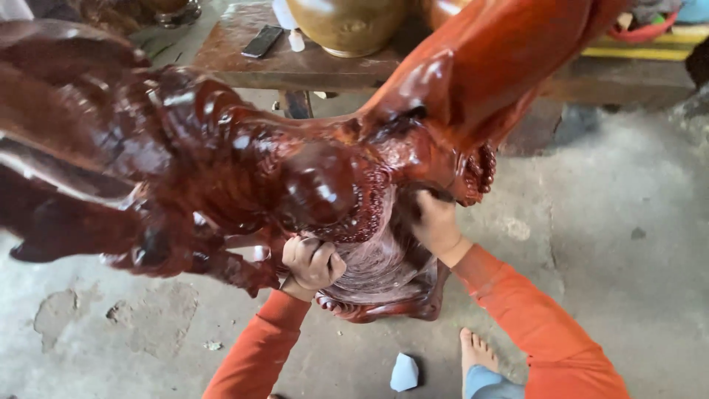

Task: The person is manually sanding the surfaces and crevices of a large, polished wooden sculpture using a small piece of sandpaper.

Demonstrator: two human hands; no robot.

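With the glossy red carved statue [295,170] towering at twelve o'clock, both the left hand [313,262] and right hand [436,222] press curled fingers under its carving, so I'd rub slowly, following each groove.

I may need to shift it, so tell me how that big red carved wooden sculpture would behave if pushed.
The carved sculpture looks like solid, stiff wood, so probably heavy. Its wide top overhangs a narrower base, so it may tip. The glossy finish could be slippery, and the thin carved tips look breakable.
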